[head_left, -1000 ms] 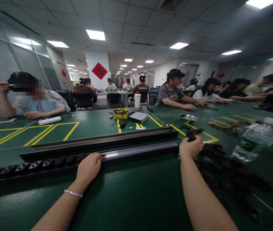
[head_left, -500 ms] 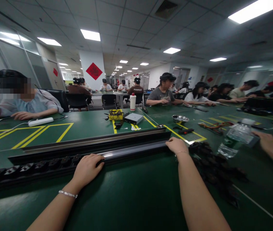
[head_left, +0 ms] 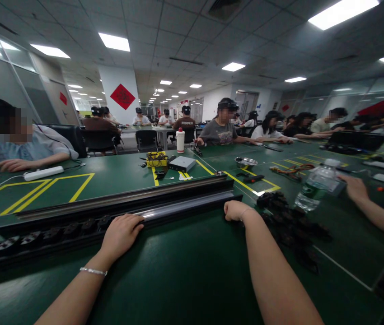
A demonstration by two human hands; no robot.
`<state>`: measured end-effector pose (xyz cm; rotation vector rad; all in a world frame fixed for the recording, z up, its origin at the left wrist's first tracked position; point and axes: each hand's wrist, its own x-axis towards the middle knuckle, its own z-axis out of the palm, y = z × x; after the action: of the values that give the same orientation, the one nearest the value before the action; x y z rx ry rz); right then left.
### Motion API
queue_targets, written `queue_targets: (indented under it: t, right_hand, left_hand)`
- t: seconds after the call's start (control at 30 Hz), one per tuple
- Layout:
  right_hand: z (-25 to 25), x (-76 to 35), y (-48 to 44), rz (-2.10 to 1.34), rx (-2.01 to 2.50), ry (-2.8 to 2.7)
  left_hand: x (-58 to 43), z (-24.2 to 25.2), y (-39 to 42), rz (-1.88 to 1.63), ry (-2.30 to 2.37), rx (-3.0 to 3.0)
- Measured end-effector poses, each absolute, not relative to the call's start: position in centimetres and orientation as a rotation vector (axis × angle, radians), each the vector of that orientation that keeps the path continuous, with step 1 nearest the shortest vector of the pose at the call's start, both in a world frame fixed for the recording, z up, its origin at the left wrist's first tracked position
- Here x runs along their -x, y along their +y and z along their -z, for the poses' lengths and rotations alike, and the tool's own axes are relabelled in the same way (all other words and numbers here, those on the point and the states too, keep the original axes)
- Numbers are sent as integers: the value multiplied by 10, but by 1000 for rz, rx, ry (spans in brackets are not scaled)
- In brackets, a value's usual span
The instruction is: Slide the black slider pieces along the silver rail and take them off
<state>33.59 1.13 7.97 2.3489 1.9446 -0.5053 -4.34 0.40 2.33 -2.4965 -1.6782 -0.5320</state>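
Note:
A long black track (head_left: pixel 192 206) with a shiny inner strip lies across the table. Several black socket-like pieces (head_left: pixel 53 234) sit in a row along its left part. My left hand (head_left: pixel 121 232) is closed over the track's near edge, just right of the last piece. My right hand (head_left: pixel 236 211) is curled at the table, just below the track's right end and apart from it. Its fingertips are hidden, and what they may hold cannot be made out. To its right lies a heap of similar black pieces (head_left: pixel 292 225).
A second long rail (head_left: pixel 127 195) lies behind the track. Around are a water bottle (head_left: pixel 316 187), a metal bowl (head_left: pixel 246 162), a grey box (head_left: pixel 181 163), a yellow box with cables (head_left: pixel 156 159) and a white bottle (head_left: pixel 180 141). A co-worker's hand (head_left: pixel 354 187) is at right.
My right hand has come off the track's right end down to the table, its fingers now curled. My left hand stays on the track. The view has shifted slightly right.

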Motion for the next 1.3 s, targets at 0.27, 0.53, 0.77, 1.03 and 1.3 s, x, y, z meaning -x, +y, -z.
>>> queue_targets:
  t: [0.27,0.53,0.77,1.03,1.3]
  right_hand:
    - [-76,-325,6,398,-2363,1803]
    - [-91,-252,4,6,-2367,2435]
    - [-58,-131,6,182,-1589,3274]
    - [-41,-32,12,429,-1563,3377]
    - [-45,-8,14,427,-1683,3227]
  left_hand:
    - [42,-24,3,517,-1681,2497]
    - [40,-36,-7,782,-1663,2494]
    - [78,-46,-16,1084,-1923,1755]
    - [105,-35,-11,1029,-2121,1676]
    - [103,-39,-9,1088,-2267,1578]
